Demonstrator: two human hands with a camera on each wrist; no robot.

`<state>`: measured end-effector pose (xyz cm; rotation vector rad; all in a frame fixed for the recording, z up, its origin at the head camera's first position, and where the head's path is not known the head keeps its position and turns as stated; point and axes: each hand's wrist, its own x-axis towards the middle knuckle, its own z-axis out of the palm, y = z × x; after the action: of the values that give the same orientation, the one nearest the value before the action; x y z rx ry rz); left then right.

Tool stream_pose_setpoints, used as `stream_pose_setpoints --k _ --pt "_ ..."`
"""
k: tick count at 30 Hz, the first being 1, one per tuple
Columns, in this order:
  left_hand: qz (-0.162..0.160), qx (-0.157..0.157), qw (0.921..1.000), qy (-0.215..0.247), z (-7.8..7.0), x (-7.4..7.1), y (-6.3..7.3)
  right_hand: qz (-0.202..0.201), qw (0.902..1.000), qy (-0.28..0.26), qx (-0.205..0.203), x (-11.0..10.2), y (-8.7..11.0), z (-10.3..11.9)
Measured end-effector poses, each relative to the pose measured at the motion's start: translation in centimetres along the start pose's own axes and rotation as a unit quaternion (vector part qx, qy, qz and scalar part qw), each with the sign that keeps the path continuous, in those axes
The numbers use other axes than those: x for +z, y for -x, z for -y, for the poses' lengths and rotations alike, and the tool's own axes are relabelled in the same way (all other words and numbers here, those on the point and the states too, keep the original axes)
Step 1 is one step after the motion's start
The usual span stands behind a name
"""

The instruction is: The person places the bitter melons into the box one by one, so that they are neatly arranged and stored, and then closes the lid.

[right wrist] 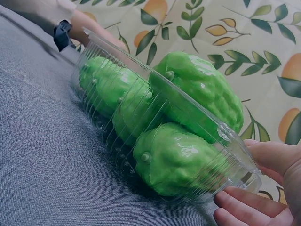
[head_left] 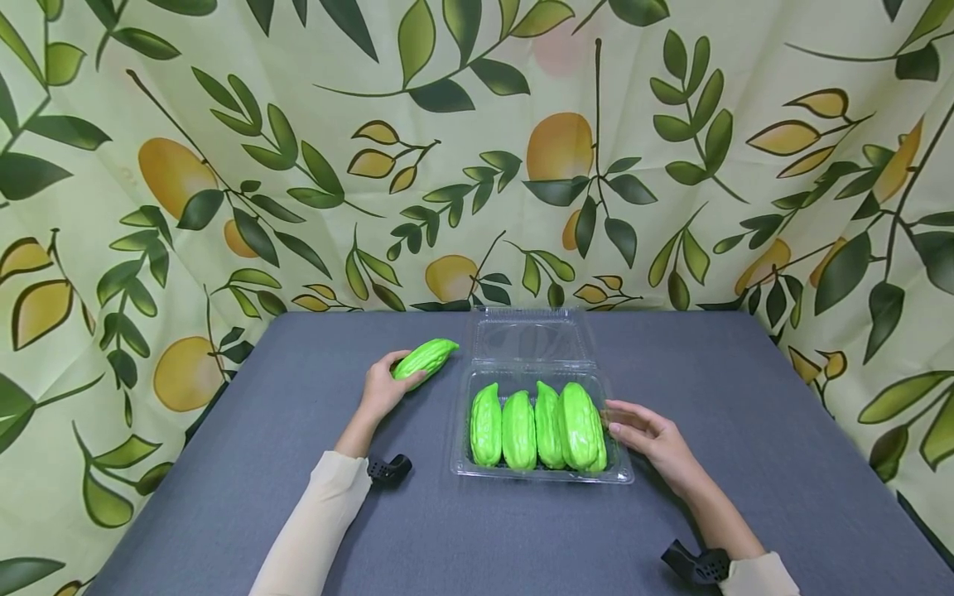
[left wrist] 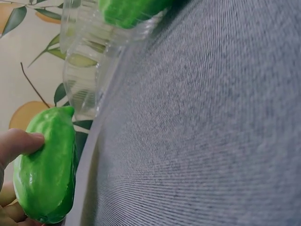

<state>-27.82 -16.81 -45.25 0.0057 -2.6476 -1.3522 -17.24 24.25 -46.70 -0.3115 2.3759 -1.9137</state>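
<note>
My left hand [head_left: 383, 387] holds a green, ridged bitter melon [head_left: 426, 362] with a pointed tip, left of the container. In the left wrist view, the thumb [left wrist: 26, 142] lies across this bitter melon [left wrist: 47, 174] and other fingers show beneath it. A clear plastic clamshell container [head_left: 540, 475] stands on the table with several similar bitter melons [head_left: 519, 430] inside, one lying on top at the right. My right hand [head_left: 656, 439] touches the container's right side. Its fingers [right wrist: 249, 205] extend fairly straight against the outer wall in the right wrist view.
The container's lid [head_left: 532, 339] is folded back, away from me. Grey cloth covers the table [head_left: 268, 463]. Behind it and at both sides hangs a curtain [head_left: 477, 207] printed with leaves and fruit. Black wrist cameras [head_left: 389, 469] sit on both arms.
</note>
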Motion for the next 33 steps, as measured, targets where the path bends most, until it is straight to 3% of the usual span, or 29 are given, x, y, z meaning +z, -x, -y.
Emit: stream_pose_setpoints --k 33 --pt "0.018 -0.028 0.9991 0.026 -1.5 -0.8 2.1 -0.001 1.0000 -0.001 0.009 0.0 0.0 0.0"
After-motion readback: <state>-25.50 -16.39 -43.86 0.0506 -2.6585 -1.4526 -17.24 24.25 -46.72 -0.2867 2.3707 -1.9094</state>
